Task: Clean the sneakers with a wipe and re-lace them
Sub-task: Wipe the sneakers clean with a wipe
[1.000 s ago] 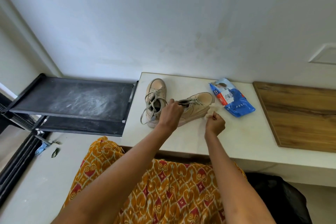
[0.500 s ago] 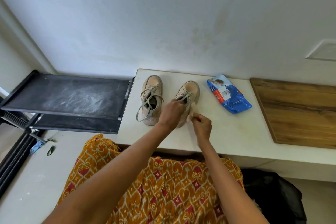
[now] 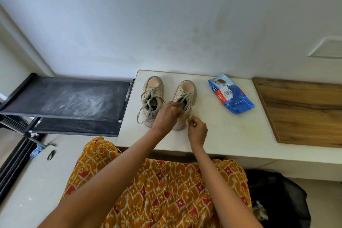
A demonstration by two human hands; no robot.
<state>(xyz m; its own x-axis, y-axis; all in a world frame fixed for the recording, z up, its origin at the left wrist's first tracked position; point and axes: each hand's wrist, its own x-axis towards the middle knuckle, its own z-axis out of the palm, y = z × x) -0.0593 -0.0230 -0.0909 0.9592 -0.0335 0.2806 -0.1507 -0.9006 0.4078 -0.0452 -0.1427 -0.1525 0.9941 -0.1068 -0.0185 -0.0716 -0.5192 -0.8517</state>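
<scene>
Beige sneakers (image 3: 170, 102) near counter (image 3: 231, 135) edge

Illumination is soft, even daylight, brightest at the left edge, with faint shadows on the white counter (image 3: 231, 135), no harsh glare, mild softness throughout, and pronounced wide-angle bending of the wall (image 3: 166, 15) lines toward the frame edges.

Two beige lace-up sneakers (image 3: 169, 98) side by side on white stone surface (image 3: 231, 135), blue plastic wipe packet (image 3: 230, 94) to their right, brown wooden board (image 3: 303, 109) further right, black metal rack (image 3: 70, 100) left of surface
</scene>
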